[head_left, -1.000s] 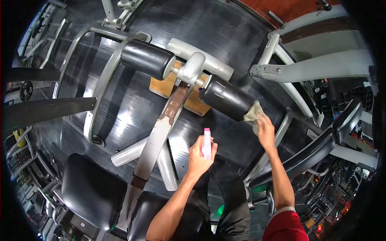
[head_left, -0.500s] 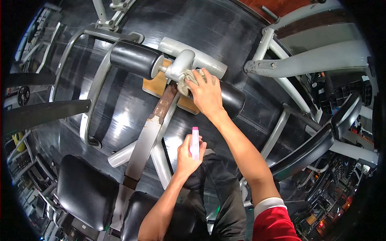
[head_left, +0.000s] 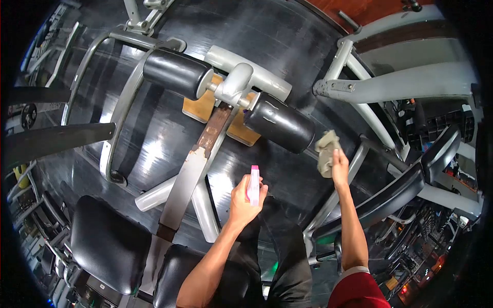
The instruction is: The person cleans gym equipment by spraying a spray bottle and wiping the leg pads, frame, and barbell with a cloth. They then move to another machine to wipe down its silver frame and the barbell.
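My left hand point(head_left: 245, 200) is wrapped round a pink and clear bottle point(head_left: 254, 187), held upright over the dark floor. My right hand point(head_left: 340, 167) grips a crumpled beige cloth point(head_left: 326, 153), which hangs in the air right of the black foam rollers. The right roller point(head_left: 280, 122) shows a few pale marks on its top. The left roller point(head_left: 177, 73) sits across the grey metal joint point(head_left: 234, 84) from it. Neither hand touches the machine.
A grey beam point(head_left: 186, 186) with a worn brown section runs down to black padded seats point(head_left: 110, 244). Curved metal rails point(head_left: 123, 113) stand at the left. Another machine's grey frame point(head_left: 400, 82) and a black padded bench point(head_left: 385, 201) are at the right.
My right hand has moved right and down, away from the roller joint, taking the cloth with it. The right roller is now uncovered. My left hand and the bottle have shifted slightly right.
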Demonstrator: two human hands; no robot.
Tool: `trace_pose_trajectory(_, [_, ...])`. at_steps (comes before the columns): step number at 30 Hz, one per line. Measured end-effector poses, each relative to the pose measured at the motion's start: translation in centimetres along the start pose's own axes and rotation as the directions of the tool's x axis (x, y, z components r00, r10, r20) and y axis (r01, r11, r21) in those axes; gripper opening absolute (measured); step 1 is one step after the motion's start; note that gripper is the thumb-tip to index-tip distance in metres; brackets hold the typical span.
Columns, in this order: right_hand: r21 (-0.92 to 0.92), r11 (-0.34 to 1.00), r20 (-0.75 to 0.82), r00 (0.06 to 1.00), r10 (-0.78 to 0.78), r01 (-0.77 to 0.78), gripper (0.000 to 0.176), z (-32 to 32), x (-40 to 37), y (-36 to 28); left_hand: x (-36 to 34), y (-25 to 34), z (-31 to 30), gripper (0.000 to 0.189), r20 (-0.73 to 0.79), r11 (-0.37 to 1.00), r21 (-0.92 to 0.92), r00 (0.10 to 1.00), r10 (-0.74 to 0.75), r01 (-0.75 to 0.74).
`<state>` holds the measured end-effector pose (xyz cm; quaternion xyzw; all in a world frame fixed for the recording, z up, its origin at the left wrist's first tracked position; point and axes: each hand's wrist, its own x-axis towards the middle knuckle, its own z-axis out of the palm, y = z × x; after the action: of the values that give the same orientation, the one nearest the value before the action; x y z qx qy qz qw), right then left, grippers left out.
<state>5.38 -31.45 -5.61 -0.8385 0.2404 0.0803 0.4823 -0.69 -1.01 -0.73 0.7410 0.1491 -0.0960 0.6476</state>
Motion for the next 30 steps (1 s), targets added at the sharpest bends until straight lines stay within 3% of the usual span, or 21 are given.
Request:
trace_pose_trajectory(2, [0.132,0.991,-0.124,0.992,-0.003,0.02,0.041,0.2,0.8,-1.5,0.0,0.5,-0.1,0.022,0.001,1.0,0.013,1.0,0.003,-0.003])
trace_pose_trajectory(4, [0.091,0.99,-0.176,0.98,-0.095,0.112,0.04,1.9,1.7,-5.5,-0.1,0.6,0.0,0.021,0.022,1.0,0.016,1.0,0.002,-0.002])
trace_pose_trajectory(6, [0.027,0.92,-0.188,0.906,-0.379,0.391,0.039,5.8,3.0,-9.5,-0.2,0.7,0.1,0.021,0.035,1.0,0.027,0.999,-0.008,0.007])
trace_pose_trajectory(7, [-0.002,0.877,-0.137,0.869,-0.476,0.48,0.038,8.1,3.8,-11.3,-0.2,0.8,0.1,0.021,0.041,0.999,0.025,0.999,-0.024,0.023])
trace_pose_trajectory(8, [-0.236,0.741,0.001,0.763,-0.647,0.628,0.037,10.2,4.9,-12.2,-0.2,0.8,0.0,0.021,0.045,0.999,0.023,0.998,-0.041,0.04])
trace_pose_trajectory(10, [-0.3,0.69,0.319,0.751,-0.578,0.658,0.033,14.6,5.0,-14.9,-0.3,0.8,-0.1,0.021,0.053,0.997,0.037,0.996,-0.065,0.063])
trace_pose_trajectory(11, [-0.501,0.487,0.345,0.681,-0.646,0.715,0.03,17.0,5.2,-13.9,-0.3,0.8,-0.1,0.021,0.046,0.998,0.047,0.998,-0.042,0.04])
trace_pose_trajectory(12, [-0.581,0.438,0.328,0.69,-0.645,0.686,0.032,17.9,5.0,-14.3,-0.2,0.7,-0.1,0.021,0.042,0.998,0.057,0.999,-0.017,0.015])
trace_pose_trajectory(15, [-0.486,0.524,0.263,0.689,-0.675,0.699,0.035,16.5,4.1,-13.0,-0.1,0.5,-0.4,0.02,0.038,0.996,0.091,0.999,-0.029,0.025])
trace_pose_trajectory(17, [-0.491,0.585,0.222,0.742,-0.632,0.645,0.038,13.9,3.2,-11.4,0.0,0.5,-0.4,0.02,0.033,0.993,0.111,0.999,-0.04,0.036])
trace_pose_trajectory(21, [-0.626,0.595,0.181,0.835,-0.519,0.505,0.046,7.2,0.9,-8.5,0.0,0.6,-0.3,0.02,0.013,0.997,0.075,1.0,-0.015,0.014])
trace_pose_trajectory(23, [-0.457,0.797,0.123,0.916,-0.381,0.394,0.04,4.4,0.5,-6.8,0.0,0.7,-0.2,0.02,0.009,0.997,0.069,1.0,-0.025,0.024])
trace_pose_trajectory(26, [-0.331,0.933,0.101,0.988,-0.116,0.143,0.033,1.0,3.6,-2.2,-0.3,0.7,-0.1,0.02,0.017,0.998,0.052,0.999,-0.031,0.03])
trace_pose_trajectory(28, [-0.316,0.936,-0.002,0.987,-0.162,0.153,0.035,1.3,4.1,-5.6,-0.3,0.7,0.0,0.02,0.045,0.998,0.065,0.999,-0.005,0.002])
trace_pose_trajectory(30, [-0.1,0.964,-0.082,0.964,-0.254,0.246,0.036,3.8,4.1,-10.3,-0.5,0.7,0.1,0.019,0.051,0.998,0.062,0.998,-0.024,0.021])
